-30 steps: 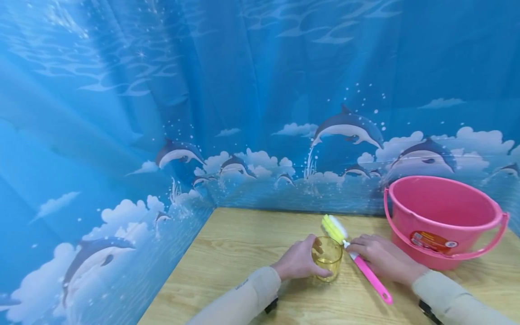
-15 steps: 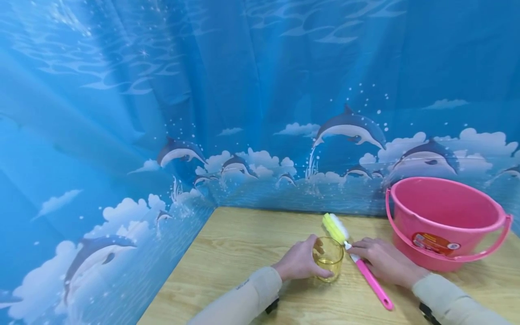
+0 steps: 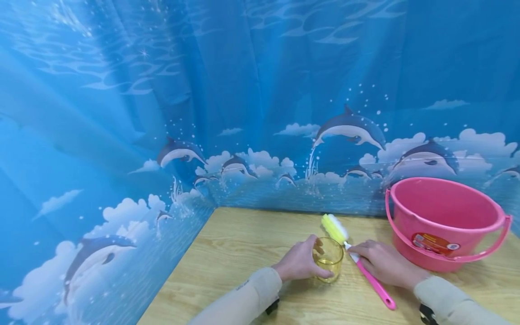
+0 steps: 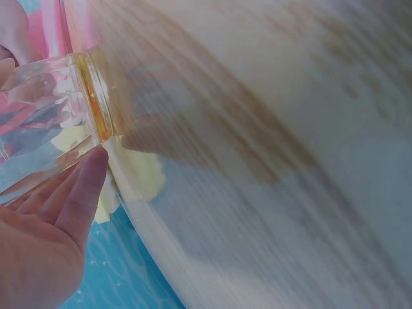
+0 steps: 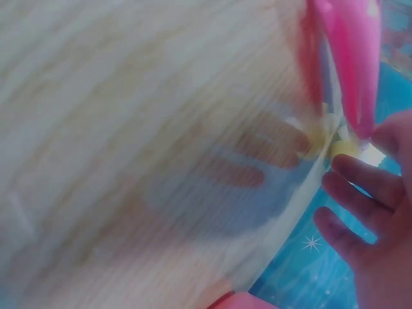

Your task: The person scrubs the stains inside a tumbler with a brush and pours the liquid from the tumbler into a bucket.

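My left hand [image 3: 298, 261] grips a clear yellow-tinted glass [image 3: 334, 266] that stands upright on the wooden table. In the left wrist view the fingers lie along the side of the glass [image 4: 93, 96] near its base. Just right of it, a cup brush [image 3: 375, 284] with a pink handle, white neck and yellow-and-white sponge head lies slantwise. My right hand [image 3: 383, 262] pinches the brush between thumb and index finger near the neck. The right wrist view shows the pink handle [image 5: 354, 64] at the fingers, with the other fingers spread; the thumb is mostly hidden.
A pink bucket [image 3: 443, 225] with its handle hanging down stands on the right of the table, close to my right hand. Behind and to the left hangs a blue curtain [image 3: 252, 113] printed with dolphins. Bare tabletop [image 3: 227, 253] stretches left of the glass.
The right hand has risen slightly and its fingers have drawn in on the brush. The brush handle's end has shifted a little to the right. The left hand and glass stay put.
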`<action>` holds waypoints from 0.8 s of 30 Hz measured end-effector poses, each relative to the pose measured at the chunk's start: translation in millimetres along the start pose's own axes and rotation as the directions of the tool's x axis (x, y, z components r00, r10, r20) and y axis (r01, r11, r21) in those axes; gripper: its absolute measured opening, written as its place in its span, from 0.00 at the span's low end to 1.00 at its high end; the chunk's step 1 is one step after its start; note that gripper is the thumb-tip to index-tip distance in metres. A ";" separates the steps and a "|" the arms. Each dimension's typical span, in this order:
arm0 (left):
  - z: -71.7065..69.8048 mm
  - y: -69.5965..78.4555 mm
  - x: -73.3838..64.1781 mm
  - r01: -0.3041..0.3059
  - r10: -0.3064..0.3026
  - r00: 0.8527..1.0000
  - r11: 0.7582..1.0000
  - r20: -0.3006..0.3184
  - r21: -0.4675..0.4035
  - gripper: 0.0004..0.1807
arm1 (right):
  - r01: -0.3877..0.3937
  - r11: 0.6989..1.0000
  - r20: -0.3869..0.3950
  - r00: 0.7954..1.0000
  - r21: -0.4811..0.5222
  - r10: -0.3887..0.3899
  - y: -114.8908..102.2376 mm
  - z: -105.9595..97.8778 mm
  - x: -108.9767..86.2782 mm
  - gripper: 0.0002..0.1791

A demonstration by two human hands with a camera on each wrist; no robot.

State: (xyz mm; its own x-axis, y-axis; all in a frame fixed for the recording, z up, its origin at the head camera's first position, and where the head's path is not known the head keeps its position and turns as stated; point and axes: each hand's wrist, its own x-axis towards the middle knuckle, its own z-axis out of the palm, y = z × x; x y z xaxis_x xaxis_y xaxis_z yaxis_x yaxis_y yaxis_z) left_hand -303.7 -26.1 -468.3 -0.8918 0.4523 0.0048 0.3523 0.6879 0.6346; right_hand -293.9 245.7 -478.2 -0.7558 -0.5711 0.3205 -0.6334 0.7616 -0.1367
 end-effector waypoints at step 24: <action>-0.6 2.5 -3.4 0.010 -0.010 1.000 1.000 -0.003 -0.029 0.41 | 0.044 0.983 -0.247 0.965 -0.179 -0.088 -31.4 -77.3 -27.3 0.14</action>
State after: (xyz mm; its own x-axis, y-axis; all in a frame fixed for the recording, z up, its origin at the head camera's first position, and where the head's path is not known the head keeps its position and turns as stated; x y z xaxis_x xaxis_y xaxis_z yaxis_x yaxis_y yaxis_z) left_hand -299.9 -26.2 -466.2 -0.8960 0.4441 0.0006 0.3352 0.6753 0.6570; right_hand -240.5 261.1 -410.2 -0.6326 -0.5425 0.5527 -0.6261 0.7783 0.0474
